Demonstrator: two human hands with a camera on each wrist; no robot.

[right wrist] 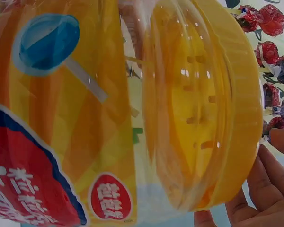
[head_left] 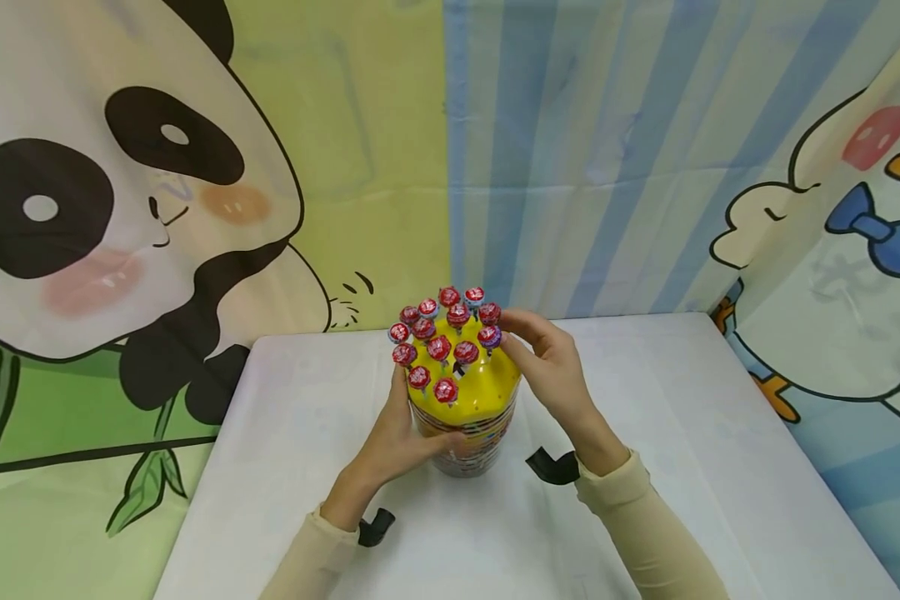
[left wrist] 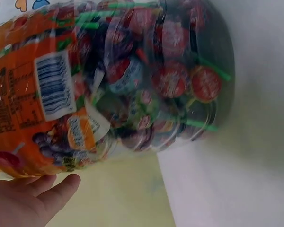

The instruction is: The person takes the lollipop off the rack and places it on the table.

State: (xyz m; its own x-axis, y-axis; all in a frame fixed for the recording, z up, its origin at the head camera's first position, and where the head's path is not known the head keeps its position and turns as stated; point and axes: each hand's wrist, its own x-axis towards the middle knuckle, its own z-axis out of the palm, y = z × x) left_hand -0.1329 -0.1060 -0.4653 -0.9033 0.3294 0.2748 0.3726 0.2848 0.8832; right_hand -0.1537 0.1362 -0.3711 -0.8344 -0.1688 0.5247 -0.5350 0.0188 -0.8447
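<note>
The head camera is looking forward and down from above the left fingers (head_left: 399,398) and right fingers (head_left: 534,328). The wrist cameras are facing the clear plastic cylindrical jar (head_left: 492,439) from close beside it; head and right wrist are sharing its round yellow lid (right wrist: 241,109), beside the right fingers.

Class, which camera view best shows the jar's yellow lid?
Head view: the top of the yellow lid shows, studded with lollipops. Right wrist gives its side close up; left wrist shows mainly the jar, with little or no lid.
</note>
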